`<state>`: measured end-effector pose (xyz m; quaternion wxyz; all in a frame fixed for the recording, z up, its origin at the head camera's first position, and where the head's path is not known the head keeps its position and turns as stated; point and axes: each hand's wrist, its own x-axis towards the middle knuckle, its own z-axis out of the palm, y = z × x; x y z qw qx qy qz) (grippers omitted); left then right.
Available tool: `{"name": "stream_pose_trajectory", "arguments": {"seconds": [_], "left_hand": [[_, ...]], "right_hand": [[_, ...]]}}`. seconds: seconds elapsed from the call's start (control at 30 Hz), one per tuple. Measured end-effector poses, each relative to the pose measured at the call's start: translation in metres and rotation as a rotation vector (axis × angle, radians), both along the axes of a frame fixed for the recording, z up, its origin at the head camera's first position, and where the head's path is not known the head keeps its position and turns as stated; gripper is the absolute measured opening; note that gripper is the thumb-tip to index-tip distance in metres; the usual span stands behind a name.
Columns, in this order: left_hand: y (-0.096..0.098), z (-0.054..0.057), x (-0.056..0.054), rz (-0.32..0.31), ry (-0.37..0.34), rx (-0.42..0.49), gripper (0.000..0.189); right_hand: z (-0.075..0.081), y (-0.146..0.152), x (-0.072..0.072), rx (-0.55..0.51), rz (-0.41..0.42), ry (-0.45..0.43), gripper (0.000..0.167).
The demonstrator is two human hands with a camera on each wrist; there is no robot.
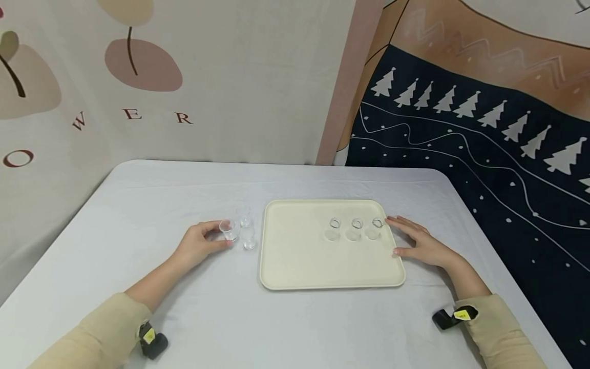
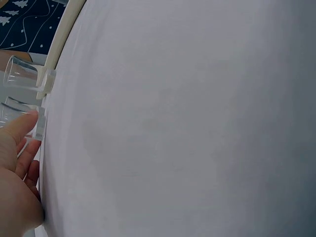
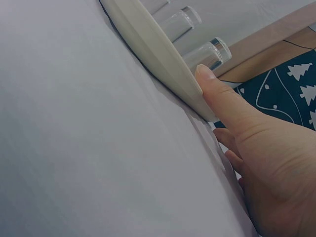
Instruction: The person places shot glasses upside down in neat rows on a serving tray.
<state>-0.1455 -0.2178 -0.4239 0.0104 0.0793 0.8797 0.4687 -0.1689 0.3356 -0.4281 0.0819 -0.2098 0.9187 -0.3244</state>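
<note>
My left hand [image 1: 199, 245] has its thumb and fingers about a small clear shot glass [image 1: 229, 230], which stands wide end up. Close beside it on the right are two more clear shot glasses, a nearer one [image 1: 249, 240] and a farther one [image 1: 246, 218]. In the left wrist view the thumb [image 2: 22, 126] lies against the glass. On the cream tray [image 1: 295, 271], three shot glasses [image 1: 353, 230] stand in a row, thick base up. My right hand [image 1: 424, 246] rests at the tray's right edge, fingers extended, thumb touching the rim.
A white cloth [image 1: 207, 318] covers the table, whose far edge meets a printed wall hanging [image 1: 258, 92]. A dark cloth with white trees [image 1: 461, 138] hangs at the right. Black wrist cameras [image 1: 153, 342] sit on both sleeves.
</note>
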Motion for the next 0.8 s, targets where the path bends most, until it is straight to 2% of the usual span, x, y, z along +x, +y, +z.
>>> {"name": "stream_pose_trajectory", "arguments": {"seconds": [0.47,0.8], "left_hand": [[0.0067,-0.0021,-0.0012,0.001,0.109,-0.107,0.041],[0.0065,-0.0001,0.0002,0.038,0.065,-0.113,0.042]], "right_hand": [[0.0011,-0.0007,0.0006,-0.004,-0.002,-0.006,0.079],[0.004,-0.0029,0.0024,0.01,-0.006,-0.001,0.079]]}}
